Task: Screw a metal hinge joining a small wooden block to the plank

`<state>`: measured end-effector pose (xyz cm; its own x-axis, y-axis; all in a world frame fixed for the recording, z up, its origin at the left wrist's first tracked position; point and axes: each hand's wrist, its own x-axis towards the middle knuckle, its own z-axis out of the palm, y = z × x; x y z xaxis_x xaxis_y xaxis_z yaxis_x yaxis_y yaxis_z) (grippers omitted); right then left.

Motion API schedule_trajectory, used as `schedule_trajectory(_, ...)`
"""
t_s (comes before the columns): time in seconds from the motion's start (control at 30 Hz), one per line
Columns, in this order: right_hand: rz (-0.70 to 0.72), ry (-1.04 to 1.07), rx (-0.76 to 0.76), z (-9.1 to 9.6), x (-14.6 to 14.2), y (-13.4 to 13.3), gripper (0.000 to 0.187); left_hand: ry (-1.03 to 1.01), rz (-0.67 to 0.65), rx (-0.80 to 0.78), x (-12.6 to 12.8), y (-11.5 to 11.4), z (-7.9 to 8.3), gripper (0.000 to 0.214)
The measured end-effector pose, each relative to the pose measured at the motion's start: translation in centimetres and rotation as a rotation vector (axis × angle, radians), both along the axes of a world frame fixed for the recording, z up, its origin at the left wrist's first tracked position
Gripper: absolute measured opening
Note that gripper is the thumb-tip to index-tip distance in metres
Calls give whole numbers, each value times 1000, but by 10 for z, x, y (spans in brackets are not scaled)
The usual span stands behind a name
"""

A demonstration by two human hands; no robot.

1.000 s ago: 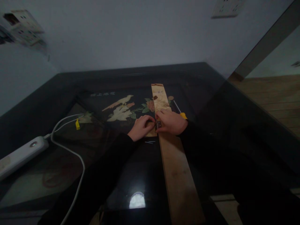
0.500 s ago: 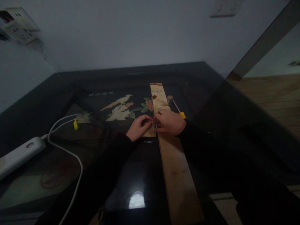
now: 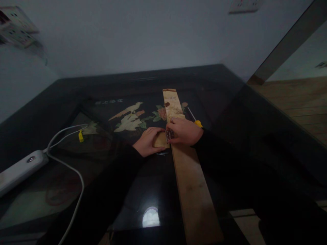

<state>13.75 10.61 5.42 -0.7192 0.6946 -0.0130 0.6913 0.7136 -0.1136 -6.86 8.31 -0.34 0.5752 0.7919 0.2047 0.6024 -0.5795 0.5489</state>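
A long wooden board (image 3: 192, 183) lies lengthwise on the dark glossy table. Against its left side rests a small wood block (image 3: 160, 140), which my left hand (image 3: 146, 141) grips between thumb and fingers. A metal hinge (image 3: 169, 135) sits over the joint between block and board. My right hand (image 3: 186, 132) pinches that hinge from the right, thumb and fingertips at its two ends. A few screws (image 3: 162, 153) lie on the table just in front of the block. Beyond my right hand is a screwdriver with a yellow handle (image 3: 198, 124).
A white power strip (image 3: 22, 170) with a looping white cable (image 3: 76, 172) occupies the table's left side. A yellow tag (image 3: 81, 136) hangs on the cable. Wall sockets (image 3: 19, 25) are at the upper left, above the table's back edge.
My left hand has moved from the hinge's edge onto the small wood block, its thumb now at the block's near side. My right hand stays at the hinge.
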Motion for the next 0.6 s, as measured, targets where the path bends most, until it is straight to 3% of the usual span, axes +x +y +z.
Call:
schedule_trajectory(0.23,-3,1,10,0,0,-1,38,40,-3,74,0,1,-3,64)
schedule_trajectory(0.43,-9,-1,9,1,0,-1,37,145,81,166,-4,-2,-4,74)
schedule_trajectory(0.6,-8,-4,7,1,0,-1,36,157,71,168,-3,-3,-2,63)
